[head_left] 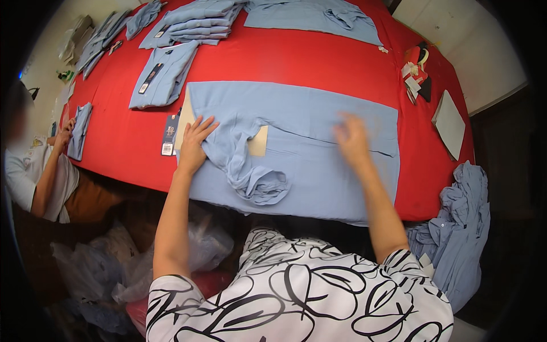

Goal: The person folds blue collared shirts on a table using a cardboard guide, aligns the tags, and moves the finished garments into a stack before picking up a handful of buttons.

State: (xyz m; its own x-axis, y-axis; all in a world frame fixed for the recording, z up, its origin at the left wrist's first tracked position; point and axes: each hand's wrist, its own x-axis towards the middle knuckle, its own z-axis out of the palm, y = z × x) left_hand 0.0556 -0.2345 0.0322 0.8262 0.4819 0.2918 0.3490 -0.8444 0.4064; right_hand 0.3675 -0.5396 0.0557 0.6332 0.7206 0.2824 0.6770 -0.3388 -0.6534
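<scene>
A light blue shirt lies spread flat on the red-covered table in front of me. One sleeve is bunched across it toward the near edge. A pale yellow card shows beneath the sleeve, and pale card also shows along the shirt's left end. Beside that end is a dark hang tag. My left hand rests on the card and shirt by the sleeve, fingers spread. Over the shirt's right half is my right hand, blurred by motion; its fingers are smeared, and no held object can be made out.
Folded blue shirts with tags and a taller stack lie at the far left. Another shirt is spread across the back. A white board and crumpled shirts are at right. A co-worker's hands touch blue cloth.
</scene>
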